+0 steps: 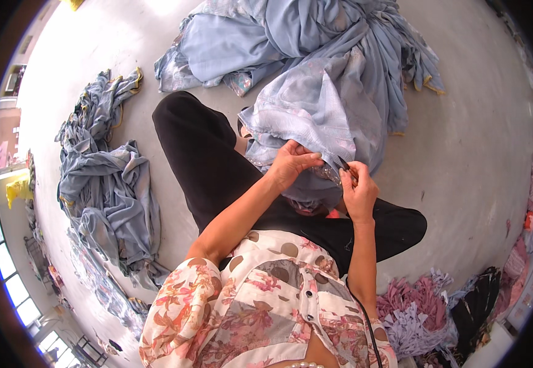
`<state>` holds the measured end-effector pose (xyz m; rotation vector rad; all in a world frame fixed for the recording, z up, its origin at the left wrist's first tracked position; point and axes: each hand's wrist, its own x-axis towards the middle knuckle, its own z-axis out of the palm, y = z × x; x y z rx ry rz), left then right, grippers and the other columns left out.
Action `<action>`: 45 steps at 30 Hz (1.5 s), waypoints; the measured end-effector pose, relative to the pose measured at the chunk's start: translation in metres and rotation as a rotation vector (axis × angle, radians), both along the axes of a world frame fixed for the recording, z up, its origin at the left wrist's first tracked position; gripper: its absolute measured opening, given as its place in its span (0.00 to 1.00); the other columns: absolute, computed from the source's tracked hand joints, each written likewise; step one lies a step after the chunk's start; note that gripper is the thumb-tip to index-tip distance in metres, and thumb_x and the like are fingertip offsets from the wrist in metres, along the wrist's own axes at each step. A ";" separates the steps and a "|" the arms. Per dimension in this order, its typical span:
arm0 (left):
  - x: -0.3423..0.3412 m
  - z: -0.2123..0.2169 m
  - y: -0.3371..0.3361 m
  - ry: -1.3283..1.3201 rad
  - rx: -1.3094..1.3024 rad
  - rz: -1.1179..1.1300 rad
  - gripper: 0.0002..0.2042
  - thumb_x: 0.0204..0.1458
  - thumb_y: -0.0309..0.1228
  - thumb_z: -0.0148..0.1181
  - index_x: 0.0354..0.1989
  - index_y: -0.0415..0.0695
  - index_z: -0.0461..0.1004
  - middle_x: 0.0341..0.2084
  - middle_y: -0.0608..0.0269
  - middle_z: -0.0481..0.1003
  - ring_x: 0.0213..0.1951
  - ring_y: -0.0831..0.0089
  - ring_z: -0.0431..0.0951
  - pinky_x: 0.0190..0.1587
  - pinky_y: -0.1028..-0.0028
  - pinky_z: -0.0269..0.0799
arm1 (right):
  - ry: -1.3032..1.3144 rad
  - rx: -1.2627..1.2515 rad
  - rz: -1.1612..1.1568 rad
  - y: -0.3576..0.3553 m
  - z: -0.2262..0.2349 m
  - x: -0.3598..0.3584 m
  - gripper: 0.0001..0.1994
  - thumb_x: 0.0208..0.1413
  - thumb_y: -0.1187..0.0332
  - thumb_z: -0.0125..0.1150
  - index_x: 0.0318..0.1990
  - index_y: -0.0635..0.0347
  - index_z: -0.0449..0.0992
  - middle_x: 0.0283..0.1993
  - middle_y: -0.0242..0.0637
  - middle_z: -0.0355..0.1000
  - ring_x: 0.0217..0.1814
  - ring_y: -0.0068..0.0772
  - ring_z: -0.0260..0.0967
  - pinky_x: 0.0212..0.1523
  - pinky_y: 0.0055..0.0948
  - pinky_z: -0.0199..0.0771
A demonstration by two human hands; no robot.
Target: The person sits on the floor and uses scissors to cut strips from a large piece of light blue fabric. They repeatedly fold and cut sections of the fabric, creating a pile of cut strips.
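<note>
Seated on the floor, the left hand [288, 164] pinches a fold of pale blue-grey fabric garment [315, 110] while the right hand [358, 193] grips small dark thread snips [343, 164]; trimming seems underway, and the blades need careful aim.

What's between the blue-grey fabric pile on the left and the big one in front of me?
In the head view, bare pale concrete floor and the person's bent knee in black trousers lie between the left blue-grey fabric pile and the big blue-grey fabric heap.
</note>
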<state>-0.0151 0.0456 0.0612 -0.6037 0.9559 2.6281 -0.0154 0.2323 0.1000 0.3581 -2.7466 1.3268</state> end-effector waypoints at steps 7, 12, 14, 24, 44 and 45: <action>0.002 0.007 0.006 0.005 -0.071 -0.045 0.17 0.41 0.16 0.61 0.39 0.37 0.64 0.32 0.54 0.74 0.33 0.67 0.77 0.39 0.71 0.74 | 0.024 0.028 0.048 -0.017 0.003 -0.009 0.09 0.48 0.68 0.61 0.33 0.60 0.69 0.26 0.40 0.72 0.25 0.38 0.71 0.25 0.31 0.68; 0.004 0.005 0.010 0.044 -0.094 -0.060 0.16 0.40 0.17 0.62 0.37 0.37 0.64 0.31 0.54 0.74 0.33 0.67 0.77 0.39 0.71 0.74 | -0.019 0.011 -0.019 -0.015 0.000 -0.007 0.08 0.48 0.68 0.62 0.32 0.61 0.69 0.26 0.39 0.72 0.24 0.33 0.71 0.25 0.27 0.68; 0.005 0.005 0.010 0.059 -0.092 -0.074 0.16 0.40 0.17 0.63 0.36 0.37 0.63 0.32 0.53 0.74 0.33 0.66 0.77 0.39 0.71 0.74 | -0.071 -0.137 -0.098 -0.014 -0.002 -0.007 0.09 0.49 0.68 0.62 0.33 0.62 0.70 0.25 0.37 0.71 0.24 0.26 0.70 0.25 0.24 0.67; 0.006 0.005 0.014 0.064 -0.151 -0.080 0.16 0.39 0.15 0.62 0.37 0.36 0.66 0.30 0.54 0.74 0.33 0.67 0.77 0.38 0.71 0.74 | -0.105 -0.043 -0.013 -0.015 0.003 -0.005 0.10 0.48 0.67 0.61 0.33 0.61 0.69 0.24 0.40 0.72 0.24 0.37 0.72 0.25 0.29 0.69; 0.009 0.008 0.016 0.130 -0.139 -0.133 0.17 0.41 0.17 0.61 0.40 0.37 0.65 0.34 0.55 0.74 0.36 0.69 0.76 0.41 0.71 0.73 | -0.127 -0.175 -0.099 -0.007 -0.012 0.010 0.10 0.48 0.70 0.63 0.35 0.64 0.70 0.24 0.35 0.71 0.24 0.22 0.68 0.25 0.22 0.68; 0.009 0.009 0.016 0.129 -0.140 -0.132 0.17 0.41 0.17 0.61 0.40 0.37 0.65 0.34 0.55 0.74 0.36 0.69 0.76 0.41 0.71 0.73 | -0.111 -0.156 -0.085 -0.009 -0.012 0.009 0.10 0.49 0.70 0.62 0.35 0.64 0.69 0.25 0.34 0.71 0.24 0.20 0.67 0.26 0.21 0.67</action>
